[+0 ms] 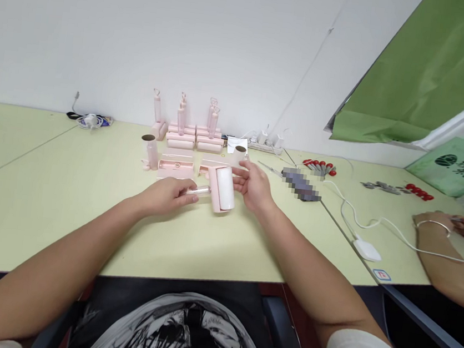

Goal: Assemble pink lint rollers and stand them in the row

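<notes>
My left hand [171, 194] is closed round the clear handle of a pink lint roller [214, 194], which is held tilted above the table. Its white sticky roll [226, 189] faces right within the pink cover. My right hand [254, 186] is beside the roll's right side with its fingers apart; whether the fingertips touch the roller I cannot tell. Behind that hand stands a spare roll [239, 152] with a brown cardboard core. A second spare roll [149, 150] stands at the left. Between them lies an open pink roller cover [175, 166] with a small ring in it.
Several finished-looking pink lint rollers [181, 135] stand by the wall. A power strip [264, 147] with chargers and a blurred phone [301, 184] are to the right. Further right are a white cable with a charger [367, 249], red-handled items [320, 167] and another person's hands [436, 224].
</notes>
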`<move>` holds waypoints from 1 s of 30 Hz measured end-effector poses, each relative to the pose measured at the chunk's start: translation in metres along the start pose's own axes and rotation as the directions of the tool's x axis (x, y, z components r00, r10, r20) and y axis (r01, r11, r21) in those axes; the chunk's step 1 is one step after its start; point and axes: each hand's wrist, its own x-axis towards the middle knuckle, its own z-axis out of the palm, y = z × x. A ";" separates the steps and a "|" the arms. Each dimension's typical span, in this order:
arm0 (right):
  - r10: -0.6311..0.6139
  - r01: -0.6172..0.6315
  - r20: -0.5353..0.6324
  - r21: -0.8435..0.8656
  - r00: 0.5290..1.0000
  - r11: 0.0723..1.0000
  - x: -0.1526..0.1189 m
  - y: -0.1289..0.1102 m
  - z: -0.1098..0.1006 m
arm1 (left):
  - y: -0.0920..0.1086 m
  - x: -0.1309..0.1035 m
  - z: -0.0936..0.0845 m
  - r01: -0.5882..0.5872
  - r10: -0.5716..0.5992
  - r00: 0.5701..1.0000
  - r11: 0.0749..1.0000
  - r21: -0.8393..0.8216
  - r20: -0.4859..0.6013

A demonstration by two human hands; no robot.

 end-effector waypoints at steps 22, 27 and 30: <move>-0.201 0.321 0.503 -0.164 0.841 0.933 -0.024 0.037 0.010 | 0.022 0.008 0.043 -0.337 0.274 0.928 0.905 -0.260 -0.252; -0.169 0.213 0.328 -0.103 0.929 0.972 -0.018 0.028 0.009 | -0.017 0.013 0.013 0.032 0.013 0.934 0.992 0.119 -0.356; -0.091 0.162 0.341 -0.186 0.936 0.969 -0.022 0.023 0.011 | -0.036 0.014 0.003 0.194 -0.114 0.942 0.952 0.235 -0.315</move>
